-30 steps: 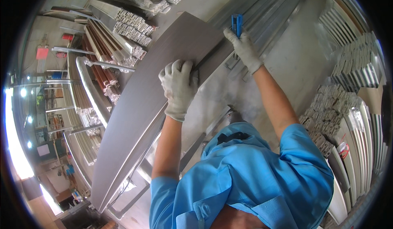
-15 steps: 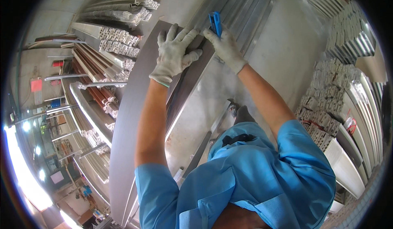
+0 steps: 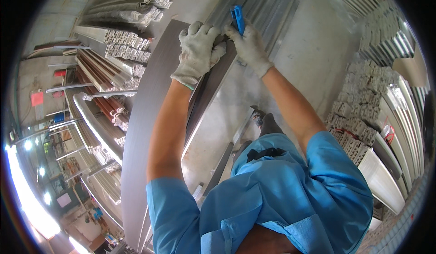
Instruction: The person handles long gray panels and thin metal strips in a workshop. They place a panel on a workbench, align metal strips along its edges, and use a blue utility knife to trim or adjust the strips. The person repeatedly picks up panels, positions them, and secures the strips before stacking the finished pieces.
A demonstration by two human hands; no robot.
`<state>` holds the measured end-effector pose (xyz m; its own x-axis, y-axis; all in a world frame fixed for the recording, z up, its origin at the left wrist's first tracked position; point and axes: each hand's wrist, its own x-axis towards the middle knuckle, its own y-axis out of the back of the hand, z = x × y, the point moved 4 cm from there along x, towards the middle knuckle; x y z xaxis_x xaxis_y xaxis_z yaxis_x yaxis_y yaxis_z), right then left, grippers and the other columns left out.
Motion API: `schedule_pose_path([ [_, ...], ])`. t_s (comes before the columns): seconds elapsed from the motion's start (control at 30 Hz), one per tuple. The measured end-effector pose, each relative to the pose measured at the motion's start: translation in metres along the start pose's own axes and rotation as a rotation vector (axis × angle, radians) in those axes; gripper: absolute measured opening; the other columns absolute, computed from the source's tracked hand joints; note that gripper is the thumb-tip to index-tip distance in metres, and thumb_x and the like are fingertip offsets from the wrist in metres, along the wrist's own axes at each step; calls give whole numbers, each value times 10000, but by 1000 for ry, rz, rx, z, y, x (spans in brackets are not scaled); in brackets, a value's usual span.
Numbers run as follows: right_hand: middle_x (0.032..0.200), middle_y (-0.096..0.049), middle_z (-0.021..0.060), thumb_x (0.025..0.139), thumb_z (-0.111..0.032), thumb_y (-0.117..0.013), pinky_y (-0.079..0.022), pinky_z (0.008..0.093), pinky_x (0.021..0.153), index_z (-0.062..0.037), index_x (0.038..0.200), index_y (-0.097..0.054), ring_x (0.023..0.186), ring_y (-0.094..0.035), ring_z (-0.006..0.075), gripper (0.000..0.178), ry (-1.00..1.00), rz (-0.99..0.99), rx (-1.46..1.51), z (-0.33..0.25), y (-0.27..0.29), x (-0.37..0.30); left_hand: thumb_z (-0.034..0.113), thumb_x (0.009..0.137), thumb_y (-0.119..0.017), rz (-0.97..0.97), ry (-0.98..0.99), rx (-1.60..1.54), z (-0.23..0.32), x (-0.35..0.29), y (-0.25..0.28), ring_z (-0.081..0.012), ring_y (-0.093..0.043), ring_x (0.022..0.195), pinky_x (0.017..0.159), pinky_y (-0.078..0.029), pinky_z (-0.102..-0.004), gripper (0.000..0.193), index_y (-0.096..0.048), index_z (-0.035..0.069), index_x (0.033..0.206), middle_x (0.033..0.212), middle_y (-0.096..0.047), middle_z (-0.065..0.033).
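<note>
My left hand (image 3: 196, 52), in a pale work glove, rests on long dark grey-brown panels with its fingers curled in. Whatever those fingers hold is hidden. A wide panel (image 3: 152, 77) lies under and to the left of it, and a narrower dark strip (image 3: 210, 93) runs along the right. Close by on the right, my gloved right hand (image 3: 250, 47) is closed round a blue tool (image 3: 238, 19) that looks like a utility knife, its body pointing up and away. The right fingertips are near the far end of the strip.
More long grey profiles (image 3: 259, 4) lie beyond my hands. Racks of stacked profiles (image 3: 127, 52) line the left, with a metal rack arm (image 3: 111, 93) jutting out. Bundled profiles (image 3: 352, 108) and pale panels (image 3: 381, 177) stand on the right. A bar (image 3: 220, 167) lies near my feet.
My left hand has gone from spread fingers to curled ones and shifted slightly right, closer to the right hand. The blue tool stays in my right hand, a little farther away.
</note>
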<state>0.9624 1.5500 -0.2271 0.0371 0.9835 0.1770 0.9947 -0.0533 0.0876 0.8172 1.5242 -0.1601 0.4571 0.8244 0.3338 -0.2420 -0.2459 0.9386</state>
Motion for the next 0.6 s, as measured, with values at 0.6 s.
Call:
schedule_pose_path([
  [0.6,924,-677,129,958,-488,-647,-510,395,814,-7,1059,-649,899,-659,263,492,-39,-42,-81,-9,1,3,305,928,-659,30,512,307,71,-138,45,-382,-586,956,831,-462,-525,264,-617,81,1063,1084,-621,-149],
])
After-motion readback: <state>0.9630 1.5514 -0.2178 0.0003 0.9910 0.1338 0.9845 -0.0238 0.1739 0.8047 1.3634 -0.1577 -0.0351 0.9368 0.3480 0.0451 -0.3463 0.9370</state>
